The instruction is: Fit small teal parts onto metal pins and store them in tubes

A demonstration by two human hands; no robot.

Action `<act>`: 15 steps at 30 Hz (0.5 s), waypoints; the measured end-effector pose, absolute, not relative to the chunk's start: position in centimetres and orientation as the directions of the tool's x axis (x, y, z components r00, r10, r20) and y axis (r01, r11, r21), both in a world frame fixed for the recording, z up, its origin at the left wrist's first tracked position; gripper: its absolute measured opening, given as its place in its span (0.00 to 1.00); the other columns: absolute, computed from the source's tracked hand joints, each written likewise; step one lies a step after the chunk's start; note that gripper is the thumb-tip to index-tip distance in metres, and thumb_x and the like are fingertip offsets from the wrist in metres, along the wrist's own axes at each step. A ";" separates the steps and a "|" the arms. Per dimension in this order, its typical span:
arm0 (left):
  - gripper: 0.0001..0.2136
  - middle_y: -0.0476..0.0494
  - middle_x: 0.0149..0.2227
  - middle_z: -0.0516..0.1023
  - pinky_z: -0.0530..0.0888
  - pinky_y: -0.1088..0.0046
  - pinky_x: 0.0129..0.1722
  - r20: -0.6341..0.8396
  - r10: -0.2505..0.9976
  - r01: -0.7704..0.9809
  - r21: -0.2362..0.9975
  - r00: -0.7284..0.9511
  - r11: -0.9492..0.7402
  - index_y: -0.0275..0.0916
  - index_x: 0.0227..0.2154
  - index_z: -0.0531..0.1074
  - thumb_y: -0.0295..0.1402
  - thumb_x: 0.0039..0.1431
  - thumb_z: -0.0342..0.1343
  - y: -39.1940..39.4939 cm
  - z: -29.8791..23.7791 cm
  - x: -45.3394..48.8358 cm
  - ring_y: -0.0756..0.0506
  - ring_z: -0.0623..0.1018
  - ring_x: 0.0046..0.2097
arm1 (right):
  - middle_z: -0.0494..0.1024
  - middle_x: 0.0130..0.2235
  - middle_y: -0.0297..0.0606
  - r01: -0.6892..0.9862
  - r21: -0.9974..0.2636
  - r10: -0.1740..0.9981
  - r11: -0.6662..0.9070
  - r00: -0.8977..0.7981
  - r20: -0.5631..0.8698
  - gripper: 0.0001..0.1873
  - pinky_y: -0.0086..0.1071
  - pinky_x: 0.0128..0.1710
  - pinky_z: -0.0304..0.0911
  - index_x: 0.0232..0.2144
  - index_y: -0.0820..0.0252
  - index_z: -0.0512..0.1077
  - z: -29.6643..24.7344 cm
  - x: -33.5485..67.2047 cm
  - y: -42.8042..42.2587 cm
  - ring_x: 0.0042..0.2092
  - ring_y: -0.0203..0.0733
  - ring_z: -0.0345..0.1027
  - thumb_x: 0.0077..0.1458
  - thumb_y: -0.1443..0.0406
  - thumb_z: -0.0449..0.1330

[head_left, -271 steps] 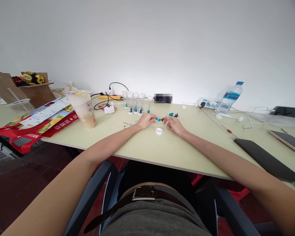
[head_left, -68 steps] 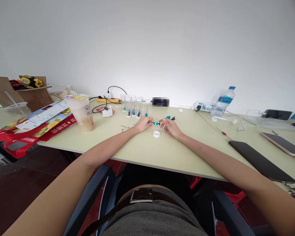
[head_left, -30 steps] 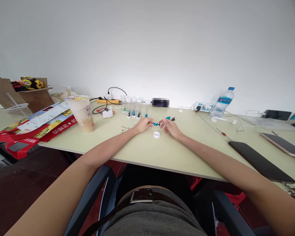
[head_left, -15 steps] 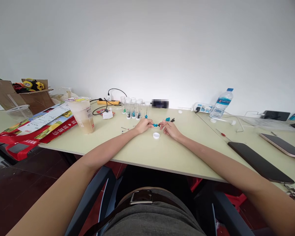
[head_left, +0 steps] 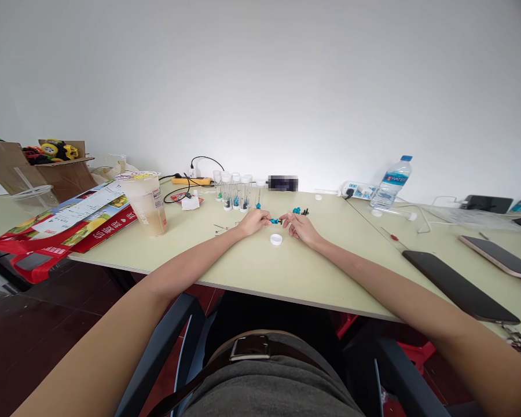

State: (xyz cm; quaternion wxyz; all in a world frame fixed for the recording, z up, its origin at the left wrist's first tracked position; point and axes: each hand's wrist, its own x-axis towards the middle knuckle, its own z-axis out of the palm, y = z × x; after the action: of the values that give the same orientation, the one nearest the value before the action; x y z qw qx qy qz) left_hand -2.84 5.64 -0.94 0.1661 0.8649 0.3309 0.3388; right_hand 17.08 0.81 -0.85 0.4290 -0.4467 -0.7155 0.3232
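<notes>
Fingers of my left hand [head_left: 256, 222] pinch a small blue part with a dark end [head_left: 275, 221], too small to name. My right hand [head_left: 301, 227] is at the part's dark end, its fingers bent around that spot; what they grip is hard to make out. Just in front of the hands lies a round white cap [head_left: 276, 239]. More small blue pieces [head_left: 296, 211] and black pieces [head_left: 305, 212] lie behind my right hand. Several clear tubes [head_left: 235, 194] holding small parts stand at the back left.
A drink cup [head_left: 146, 205] and a red bag [head_left: 106, 226] are on the left, near a cardboard box [head_left: 67, 179] of toys. Small thin tools [head_left: 220, 230] lie beside my left forearm. Rightward are a water bottle [head_left: 392, 184], a power strip [head_left: 359, 190] and a black phone [head_left: 458, 285].
</notes>
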 end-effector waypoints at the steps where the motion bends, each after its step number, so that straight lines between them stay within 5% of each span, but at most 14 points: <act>1: 0.06 0.49 0.23 0.74 0.63 0.76 0.29 0.476 0.684 0.460 0.511 0.552 -0.726 0.34 0.27 0.73 0.29 0.51 0.52 5.6 -0.9 -2.8 0.51 0.69 0.27 | 0.72 0.32 0.40 0.360 -0.848 0.917 0.389 -0.233 0.322 0.31 0.25 0.16 0.51 0.35 0.63 0.70 -0.9 17.1 0.8 0.20 0.29 0.59 0.54 0.44 0.43; 9: 0.05 0.50 0.23 0.73 0.63 0.77 0.30 0.487 0.674 0.451 0.504 0.556 -0.736 0.34 0.27 0.73 0.29 0.51 0.52 5.6 -0.9 -2.9 0.52 0.69 0.27 | 0.72 0.32 0.40 0.360 -0.850 0.921 0.384 -0.219 0.324 0.31 0.25 0.15 0.51 0.38 0.62 0.71 -0.9 17.0 0.9 0.20 0.29 0.59 0.54 0.44 0.44; 15: 0.05 0.51 0.22 0.72 0.63 0.77 0.29 0.495 0.670 0.445 0.504 0.554 -0.740 0.35 0.26 0.72 0.29 0.51 0.53 5.8 -1.1 -2.8 0.52 0.67 0.25 | 0.73 0.32 0.42 0.373 -0.849 0.926 0.374 -0.207 0.317 0.34 0.26 0.15 0.53 0.31 0.64 0.72 -0.7 16.9 0.7 0.20 0.30 0.58 0.52 0.41 0.43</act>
State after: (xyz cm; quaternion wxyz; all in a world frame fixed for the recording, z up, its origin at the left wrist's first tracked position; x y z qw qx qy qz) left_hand -2.84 5.85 -1.11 0.1625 0.8663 0.3218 0.3458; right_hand 16.91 0.68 -0.70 0.4314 -0.4587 -0.7079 0.3200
